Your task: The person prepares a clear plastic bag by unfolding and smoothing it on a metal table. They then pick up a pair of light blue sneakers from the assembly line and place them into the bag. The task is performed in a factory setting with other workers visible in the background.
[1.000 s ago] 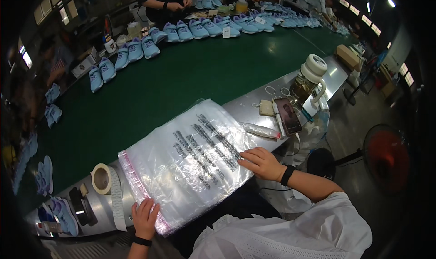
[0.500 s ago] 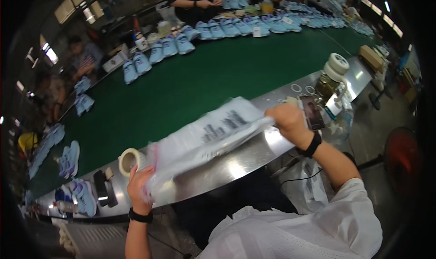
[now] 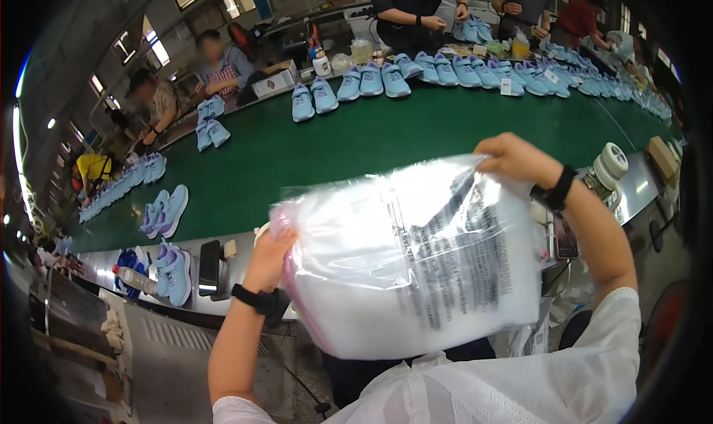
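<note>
A clear plastic bag (image 3: 356,253) with dark printing and a pink strip along its left edge hangs spread between my hands, above the near edge of the workbench. My left hand (image 3: 271,259) grips the bag at its pink-edged upper left corner. At the upper right corner, my right hand (image 3: 516,159) pinches the plastic between thumb and fingers. Light shines through and glares off the film. Behind the bag, the middle of the metal ledge and most of the tape roll are hidden.
A green conveyor belt (image 3: 252,179) runs past, with rows of light blue shoes (image 3: 395,80) along its far side. At left on the metal ledge stand a pair of shoes (image 3: 173,274), a bottle (image 3: 137,279) and a black holder (image 3: 210,264). A white-lidded jar (image 3: 610,164) stands right. Several people work opposite.
The bag has gone from a slanted, bunched strip to a wide spread sheet facing me. My right hand has risen, and the view has shifted left.
</note>
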A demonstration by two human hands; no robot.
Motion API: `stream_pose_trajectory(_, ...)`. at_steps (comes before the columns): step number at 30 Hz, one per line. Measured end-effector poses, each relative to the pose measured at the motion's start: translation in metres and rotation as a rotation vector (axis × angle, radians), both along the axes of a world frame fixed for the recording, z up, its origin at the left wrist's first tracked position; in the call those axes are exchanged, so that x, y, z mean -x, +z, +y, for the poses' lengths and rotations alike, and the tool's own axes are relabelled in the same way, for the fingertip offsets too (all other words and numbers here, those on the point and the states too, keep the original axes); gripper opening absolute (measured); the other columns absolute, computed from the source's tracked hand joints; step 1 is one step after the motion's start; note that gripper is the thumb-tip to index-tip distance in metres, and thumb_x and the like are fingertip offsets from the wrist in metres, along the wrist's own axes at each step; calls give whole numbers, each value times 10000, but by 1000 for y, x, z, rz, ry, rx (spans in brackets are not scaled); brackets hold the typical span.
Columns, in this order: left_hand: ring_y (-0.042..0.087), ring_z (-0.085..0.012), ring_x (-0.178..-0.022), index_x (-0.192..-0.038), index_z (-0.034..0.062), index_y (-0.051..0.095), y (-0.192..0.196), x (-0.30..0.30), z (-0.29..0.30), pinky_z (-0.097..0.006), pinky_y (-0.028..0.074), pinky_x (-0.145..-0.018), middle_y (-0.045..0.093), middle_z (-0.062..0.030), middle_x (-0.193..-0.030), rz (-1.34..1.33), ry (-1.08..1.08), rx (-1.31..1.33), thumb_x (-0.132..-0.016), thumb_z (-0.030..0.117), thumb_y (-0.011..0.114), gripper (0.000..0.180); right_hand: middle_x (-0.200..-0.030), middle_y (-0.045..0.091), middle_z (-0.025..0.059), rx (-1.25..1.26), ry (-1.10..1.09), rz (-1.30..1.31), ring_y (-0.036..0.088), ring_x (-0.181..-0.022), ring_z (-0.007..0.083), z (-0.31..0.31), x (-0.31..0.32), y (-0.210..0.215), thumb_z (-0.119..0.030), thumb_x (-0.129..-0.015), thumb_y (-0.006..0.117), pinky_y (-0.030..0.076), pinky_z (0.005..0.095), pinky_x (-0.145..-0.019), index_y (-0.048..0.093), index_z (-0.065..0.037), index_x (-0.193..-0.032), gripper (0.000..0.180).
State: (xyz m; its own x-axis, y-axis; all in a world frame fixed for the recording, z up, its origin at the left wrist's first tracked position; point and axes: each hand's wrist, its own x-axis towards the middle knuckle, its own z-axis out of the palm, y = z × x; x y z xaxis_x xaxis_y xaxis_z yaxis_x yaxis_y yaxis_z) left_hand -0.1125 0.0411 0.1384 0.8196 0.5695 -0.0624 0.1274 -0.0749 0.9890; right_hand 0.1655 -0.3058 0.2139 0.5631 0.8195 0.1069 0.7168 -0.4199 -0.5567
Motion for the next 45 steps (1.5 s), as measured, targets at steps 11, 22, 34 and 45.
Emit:
stream_pose_trajectory(11, 588, -322, -741, -1033, -38, 524, -120, -74, 70, -398, 471, -703, 623, -170, -815, 531, -105, -584, -852, 263, 579, 355, -885, 643, 81, 411, -110, -395, 626, -872, 268, 83, -50, -174, -262, -763, 656, 506, 394, -744, 668, -124, -935, 221)
stream_pose_trajectory(22, 510, -324, -1063, -1121, -14, 549, -103, -88, 35, -387, 463, -853, 529, -163, -1137, 401, -269, -1118, -715, 266, 731, 526, -868, 595, 53, 114, -117, -466, 577, -858, 250, 90, -32, -196, -123, -748, 641, 498, 366, -714, 634, -111, -826, 80)
stream_pose_trajectory(34, 532, -295, -949, -761, 70, 604, -109, -55, 26, -395, 420, -822, 561, -88, -1001, -98, 27, -1156, -709, 61, 674, 87, -911, 557, 65, -186, -77, -529, 542, -934, 268, 96, -12, -184, -128, -762, 655, 481, 399, -756, 585, -82, -919, 178)
stream_pose_trajectory(45, 616, -264, -735, -949, 99, 584, -83, -51, 56, -385, 484, -648, 599, -72, -917, 45, 35, -952, -767, 28, 616, 197, -939, 577, 64, -216, -166, -628, 540, -888, 265, 109, -19, -177, -94, -733, 642, 457, 399, -730, 606, -74, -757, 48)
